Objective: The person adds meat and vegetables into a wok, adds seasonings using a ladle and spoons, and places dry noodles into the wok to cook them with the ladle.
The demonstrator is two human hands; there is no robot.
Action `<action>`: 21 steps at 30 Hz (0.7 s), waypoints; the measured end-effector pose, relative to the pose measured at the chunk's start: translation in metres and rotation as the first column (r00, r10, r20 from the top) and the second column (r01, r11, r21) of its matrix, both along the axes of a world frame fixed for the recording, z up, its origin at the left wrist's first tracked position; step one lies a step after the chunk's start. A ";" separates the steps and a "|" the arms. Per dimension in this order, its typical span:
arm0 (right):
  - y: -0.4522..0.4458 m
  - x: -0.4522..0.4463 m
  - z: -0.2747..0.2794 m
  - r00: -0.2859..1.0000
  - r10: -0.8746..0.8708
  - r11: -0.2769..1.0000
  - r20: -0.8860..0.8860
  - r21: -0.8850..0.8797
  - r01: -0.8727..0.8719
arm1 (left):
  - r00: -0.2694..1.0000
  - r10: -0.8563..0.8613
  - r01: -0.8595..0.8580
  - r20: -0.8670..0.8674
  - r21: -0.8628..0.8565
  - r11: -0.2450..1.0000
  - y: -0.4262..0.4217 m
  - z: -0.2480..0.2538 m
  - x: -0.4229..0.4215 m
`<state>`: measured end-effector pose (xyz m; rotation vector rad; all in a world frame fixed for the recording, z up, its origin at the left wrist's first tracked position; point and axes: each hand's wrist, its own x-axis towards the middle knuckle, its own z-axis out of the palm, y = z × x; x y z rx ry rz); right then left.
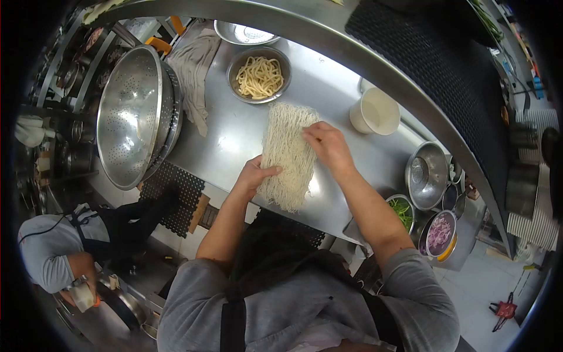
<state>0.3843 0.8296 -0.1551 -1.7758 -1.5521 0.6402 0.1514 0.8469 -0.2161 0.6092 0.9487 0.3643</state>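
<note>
A flat rectangular sheet of thin pale dried noodles [287, 158] is held over the steel counter. My left hand [257, 176] grips its left edge, thumb on top and the other fingers hidden beneath. At the upper right edge, the bent fingers of my right hand [324, 141] pinch the strands. Just beyond the sheet, a steel bowl [232, 92] holds thick yellowish noodles [259, 77]. To the right of my right hand stands a white tub [375, 111].
Large steel colanders [130, 117] and a grey cloth [196, 73] are at the left. Right of my forearm are bowls of green strips [400, 211] and chopped purple onion [439, 233], beside an empty-looking steel bowl [427, 175]. A shelf [352, 50] crosses above. A co-worker [53, 246] stands lower left.
</note>
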 end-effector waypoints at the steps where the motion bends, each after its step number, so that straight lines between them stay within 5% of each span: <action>1: 0.007 -0.004 0.004 0.994 0.107 0.994 0.038 -0.023 -0.106 | 1.000 0.012 -0.012 0.007 -0.001 1.000 -0.001 0.001 0.000; 3: 0.027 0.002 0.002 0.997 0.070 0.994 0.022 -0.084 -0.068 | 1.000 0.007 -0.007 -0.018 0.003 1.000 0.000 0.004 -0.001; 5: 0.055 0.021 -0.017 0.980 -0.058 0.994 0.192 0.099 0.040 | 0.999 0.024 -0.024 -0.022 0.002 1.000 -0.001 -0.006 -0.003; 7: 0.099 0.034 -0.019 0.953 -0.241 0.970 0.184 0.018 0.242 | 0.999 0.039 -0.039 -0.029 -0.001 0.999 -0.001 -0.013 -0.003; 9: 0.146 0.071 -0.063 0.843 -0.241 0.964 0.481 0.216 0.153 | 0.999 0.028 -0.028 0.021 -0.005 1.000 -0.001 -0.013 -0.004; 11: 0.186 0.100 -0.090 0.890 -0.240 0.922 0.388 0.379 0.083 | 0.999 0.032 -0.032 0.020 -0.011 0.999 -0.001 -0.012 -0.005; 15: 0.243 0.131 -0.125 0.694 -0.266 0.946 0.669 0.319 0.055 | 0.998 0.056 -0.056 0.006 0.014 0.998 -0.001 -0.007 -0.005; 17: 0.231 0.119 -0.095 0.772 -0.058 0.997 0.632 -0.007 0.081 | 0.999 0.054 -0.054 -0.004 -0.007 0.999 0.000 -0.006 -0.007; 19: 0.219 0.118 -0.094 0.710 -0.059 0.998 0.702 0.045 0.039 | 0.996 0.079 -0.077 0.049 -0.031 0.997 -0.001 -0.004 -0.006; 21: 0.194 0.107 -0.087 0.778 -0.120 0.989 0.616 0.138 0.043 | 0.996 0.072 -0.071 0.053 -0.016 0.997 -0.003 -0.015 -0.005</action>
